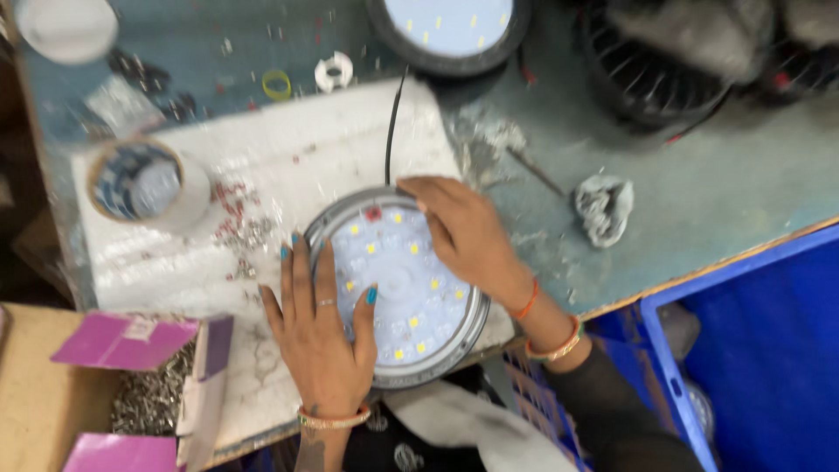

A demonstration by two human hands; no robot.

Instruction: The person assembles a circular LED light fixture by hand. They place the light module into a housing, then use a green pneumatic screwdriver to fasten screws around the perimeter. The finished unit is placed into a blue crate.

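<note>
A round LED lamp [398,284], grey-rimmed with a pale disc dotted with small yellow chips, lies flat on a white sheet [262,166] near the front edge of the surface [725,175]. Both hands rest on it. The left hand [319,319] lies palm down over the lamp's left side, its fingers [301,267] spread flat and reaching over the rim onto the sheet, gripping nothing. The right hand [468,232] covers the lamp's upper right part, its fingers stretched together toward the top rim, pressing flat rather than closed around anything. A thin black wire [392,131] runs from the lamp's top edge straight up across the sheet.

Just left of the lamp, small screws [240,227] lie scattered on the sheet, and further left stands a roll of tape [144,183]. At the lower left an open cardboard box with purple flaps [131,341] holds a heap of metal screws. Above the sheet, a yellow ring [277,84] and a small white plastic part [333,72] lie on the blue-grey surface.

At the top edge sits a 2nd round LED lamp [450,31] with a dark rim, and to its right a black finned housing [647,74]. A crumpled grey rag [603,208] lies to the right of the hands, well apart from the lamp. A blue crate [752,341] stands below the surface's right edge.
</note>
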